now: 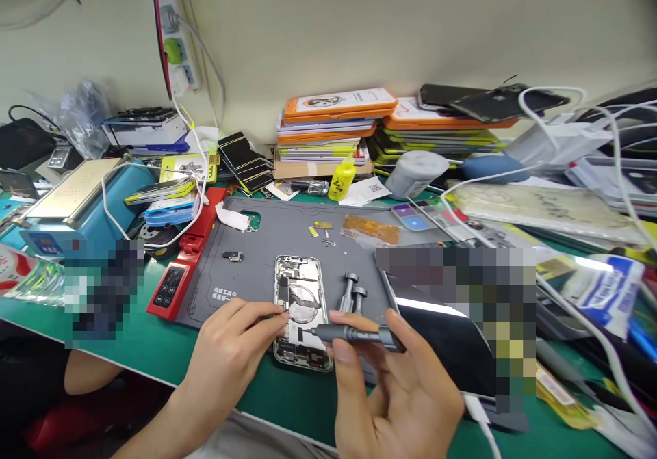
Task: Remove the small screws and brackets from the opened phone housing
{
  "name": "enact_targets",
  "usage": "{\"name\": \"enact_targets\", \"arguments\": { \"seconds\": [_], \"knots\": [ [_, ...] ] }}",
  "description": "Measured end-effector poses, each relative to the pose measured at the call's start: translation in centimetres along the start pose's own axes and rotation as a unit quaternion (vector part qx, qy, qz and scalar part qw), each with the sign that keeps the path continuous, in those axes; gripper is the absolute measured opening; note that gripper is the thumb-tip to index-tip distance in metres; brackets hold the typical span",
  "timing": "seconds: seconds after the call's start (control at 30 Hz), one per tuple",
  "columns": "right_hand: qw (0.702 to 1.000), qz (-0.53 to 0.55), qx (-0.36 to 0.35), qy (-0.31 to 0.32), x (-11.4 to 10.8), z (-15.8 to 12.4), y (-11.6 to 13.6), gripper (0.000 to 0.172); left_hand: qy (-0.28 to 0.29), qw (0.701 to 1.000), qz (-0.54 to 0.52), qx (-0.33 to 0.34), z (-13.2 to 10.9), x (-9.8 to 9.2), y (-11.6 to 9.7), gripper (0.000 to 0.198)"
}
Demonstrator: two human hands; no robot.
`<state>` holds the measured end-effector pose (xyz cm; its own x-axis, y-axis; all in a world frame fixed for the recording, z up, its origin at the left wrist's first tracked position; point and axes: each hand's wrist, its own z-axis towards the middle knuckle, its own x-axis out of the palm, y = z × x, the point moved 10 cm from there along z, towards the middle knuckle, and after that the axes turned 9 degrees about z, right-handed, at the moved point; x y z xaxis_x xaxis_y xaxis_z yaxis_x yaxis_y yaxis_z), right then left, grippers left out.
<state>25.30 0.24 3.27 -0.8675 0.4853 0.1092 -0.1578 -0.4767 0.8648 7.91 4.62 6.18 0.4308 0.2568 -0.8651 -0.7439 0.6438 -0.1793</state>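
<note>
An opened smartphone (306,274) lies face up on the grey mat, its battery bay, flex cables and boards showing. My right hand (395,384) is shut on a grey precision screwdriver (349,334), whose tip points left over the lower half of the phone. At the phone's left edge, my left hand (230,346) has its fingers pinched together. Something thin and dark shows between them, too hidden to name. Two small screwdrivers or bits (350,295) stand right of the phone. A small camera-like part (233,256) rests to its left.
Under the phone is a grey work mat (205,295) with a red control unit (168,291) on its left. A dark tablet-like screen (441,336) lies to the right. Behind stand stacked orange boxes (339,107), a yellow bottle (341,180) and a white tub (417,173). White cables cross the right side.
</note>
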Motion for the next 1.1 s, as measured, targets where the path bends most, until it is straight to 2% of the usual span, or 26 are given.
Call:
{"name": "enact_targets", "arguments": {
  "seconds": [0.13,0.27,0.37,0.43,0.53,0.63,0.83,0.97,1.1],
  "knots": [
    [1.0,0.019,0.008,-0.005,0.1,0.0,0.1,0.047,-0.025,1.0,-0.006,0.003,-0.2,-0.9,-0.4,0.023],
    [0.999,0.024,0.01,-0.018,0.1,-0.1,-0.2,0.054,-0.094,0.995,-0.023,-0.009,-1.5,-3.1,-0.4,0.016],
    [1.0,-0.011,-0.025,-0.014,0.3,-0.1,0.2,0.057,-0.132,0.99,-0.048,-0.011,-2.7,-3.9,0.1,0.03],
    [0.996,-0.053,-0.06,0.032,1.3,0.0,0.8,0.042,-0.141,0.988,-0.055,-0.006,-3.1,-3.9,0.4,0.04],
    [0.984,-0.083,-0.086,0.134,3.8,0.2,1.4,0.021,-0.134,0.99,-0.048,0.003,-3.0,-3.3,0.5,0.044],
    [0.973,-0.089,-0.078,0.196,5.9,0.1,1.5,0.017,-0.135,0.99,-0.047,0.007,-2.9,-3.0,0.5,0.044],
    [0.964,-0.075,-0.038,0.252,9.7,-0.3,0.5,0.017,-0.143,0.987,-0.067,-0.038,-3.2,-3.2,1.6,0.044],
    [0.967,-0.058,-0.013,0.249,10.2,-0.2,0.0,0.017,-0.138,0.984,-0.098,-0.064,-3.3,-3.2,2.4,0.045],
    [0.98,-0.016,0.045,0.193,8.2,0.0,-0.7,0.014,-0.123,0.981,-0.134,-0.071,-3.5,-3.1,2.6,0.047]
  ]
}}
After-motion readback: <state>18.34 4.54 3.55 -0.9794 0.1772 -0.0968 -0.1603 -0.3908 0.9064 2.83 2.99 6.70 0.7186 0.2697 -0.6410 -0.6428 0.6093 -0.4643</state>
